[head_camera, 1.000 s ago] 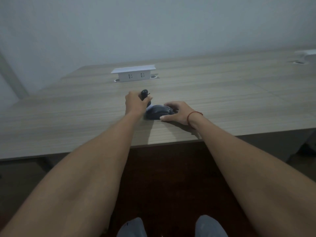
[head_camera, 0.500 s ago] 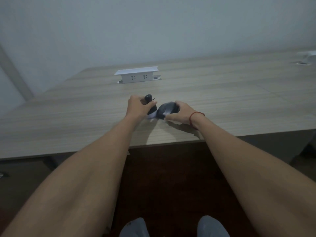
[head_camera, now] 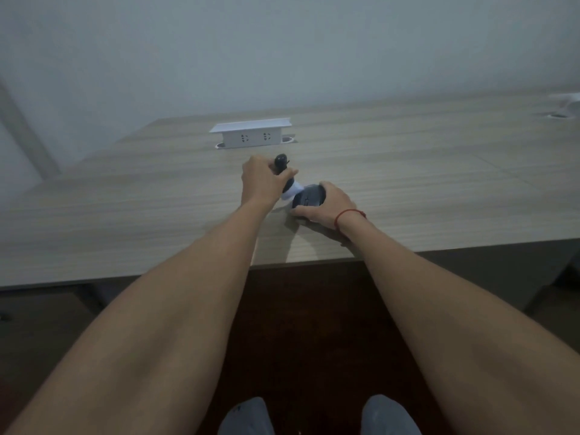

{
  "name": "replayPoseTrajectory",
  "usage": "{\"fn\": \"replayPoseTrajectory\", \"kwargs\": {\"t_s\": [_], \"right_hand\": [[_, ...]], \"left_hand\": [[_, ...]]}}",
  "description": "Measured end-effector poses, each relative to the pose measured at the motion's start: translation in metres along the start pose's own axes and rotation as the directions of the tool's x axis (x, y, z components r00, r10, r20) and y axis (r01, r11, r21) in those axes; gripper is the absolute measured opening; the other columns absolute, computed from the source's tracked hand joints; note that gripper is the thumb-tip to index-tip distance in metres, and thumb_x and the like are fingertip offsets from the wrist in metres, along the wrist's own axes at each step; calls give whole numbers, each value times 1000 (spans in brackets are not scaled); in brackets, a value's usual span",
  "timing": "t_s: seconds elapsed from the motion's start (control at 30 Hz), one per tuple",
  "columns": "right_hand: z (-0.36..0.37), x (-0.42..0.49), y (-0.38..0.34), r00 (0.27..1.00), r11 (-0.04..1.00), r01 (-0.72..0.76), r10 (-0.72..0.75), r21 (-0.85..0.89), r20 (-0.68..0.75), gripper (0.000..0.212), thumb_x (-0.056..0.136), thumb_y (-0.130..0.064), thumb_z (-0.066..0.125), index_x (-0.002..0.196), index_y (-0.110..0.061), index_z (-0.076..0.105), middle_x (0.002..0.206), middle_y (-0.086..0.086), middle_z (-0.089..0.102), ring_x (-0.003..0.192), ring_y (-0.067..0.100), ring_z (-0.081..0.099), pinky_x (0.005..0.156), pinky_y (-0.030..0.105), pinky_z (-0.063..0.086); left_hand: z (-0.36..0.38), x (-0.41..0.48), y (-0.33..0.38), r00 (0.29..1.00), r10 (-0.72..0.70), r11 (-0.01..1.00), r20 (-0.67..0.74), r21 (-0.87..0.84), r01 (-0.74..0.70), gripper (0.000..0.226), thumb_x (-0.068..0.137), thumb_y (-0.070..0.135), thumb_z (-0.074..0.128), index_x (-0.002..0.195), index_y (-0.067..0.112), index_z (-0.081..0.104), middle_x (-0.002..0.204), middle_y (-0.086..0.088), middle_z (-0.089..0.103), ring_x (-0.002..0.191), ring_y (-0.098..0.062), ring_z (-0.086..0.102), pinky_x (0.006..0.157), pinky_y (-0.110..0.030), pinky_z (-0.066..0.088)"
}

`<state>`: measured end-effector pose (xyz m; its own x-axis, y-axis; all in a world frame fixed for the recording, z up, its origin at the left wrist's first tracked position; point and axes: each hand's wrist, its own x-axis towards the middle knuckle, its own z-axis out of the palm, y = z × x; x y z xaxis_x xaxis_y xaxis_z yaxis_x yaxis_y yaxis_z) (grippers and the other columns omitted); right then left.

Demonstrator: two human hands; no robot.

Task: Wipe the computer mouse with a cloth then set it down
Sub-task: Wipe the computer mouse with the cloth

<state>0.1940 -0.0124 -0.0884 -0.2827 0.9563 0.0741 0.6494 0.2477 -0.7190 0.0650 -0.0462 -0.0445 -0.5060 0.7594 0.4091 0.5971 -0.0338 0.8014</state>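
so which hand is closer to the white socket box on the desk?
Left. The left hand, gripping a dark-topped tool, sits just in front of the socket box. The right hand, holding the mouse, is nearer the person and further right.

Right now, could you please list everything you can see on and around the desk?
Light wood-grain desk: one, beige, fills the middle of the view.
White pop-up socket box: one, white, far centre of the desk, lid raised.
Second white fitting: one, white, far right edge, cut off by the frame.
Dark grey computer mouse: one, near the front edge, tipped up under the right hand.
Black-handled tool with a white cloth-like tip: one, tip against the mouse; what it is exactly is unclear.
Thin red string bracelet: one, red, on the right wrist.
Left hand: closed around the tool handle.
Right hand: gripping the mouse.
Knees: two, grey fabric, bottom edge.
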Motion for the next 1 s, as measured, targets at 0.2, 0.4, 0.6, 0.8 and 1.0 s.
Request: {"fn": "replayPoseTrajectory", "kwargs": {"t_s": [0.2,0.4,0.6,0.8,1.0], "right_hand": [[1,-6,0,1000,1000,16,-17,-21,-10,84,56,-62,71,125,-22,47,120,4,57,106,26,55,93,47,49],[2,-5,1,999,998,33,-34,-51,-24,84,59,-62,70,128,-21,46,123,5,57,109,26,55,94,47,48],[5,-5,3,998,997,33,-36,-69,-50,90,61,-72,69,131,-20,45,125,5,58,111,27,55,96,46,47],[8,4,8,995,993,46,-55,-105,-86,87,64,-66,68,136,-22,43,131,6,47,117,26,46,98,44,45],[7,4,8,992,997,52,-57,-53,-113,75,62,-58,74,124,-20,52,119,3,53,106,23,51,91,43,50]], "left_hand": [[13,-13,-9,1000,-26,999,-13,-41,25,30,79,26,78,93,0,74,90,-15,75,83,-23,72,80,-37,60],[12,-14,-17,995,-52,992,-88,-118,41,30,81,26,76,95,-1,75,90,-13,75,76,-15,66,71,-24,52],[21,-14,-18,997,-38,997,-61,-69,34,28,81,32,75,89,5,73,86,-7,74,83,-21,70,80,-35,59],[13,-6,-15,998,15,998,-69,-56,-19,33,82,31,74,90,0,74,89,-15,75,83,-24,71,82,-39,58],[22,-9,-8,1000,9,997,-20,-78,-10,30,83,29,73,92,0,73,88,-13,73,81,-21,68,77,-31,56]]}}
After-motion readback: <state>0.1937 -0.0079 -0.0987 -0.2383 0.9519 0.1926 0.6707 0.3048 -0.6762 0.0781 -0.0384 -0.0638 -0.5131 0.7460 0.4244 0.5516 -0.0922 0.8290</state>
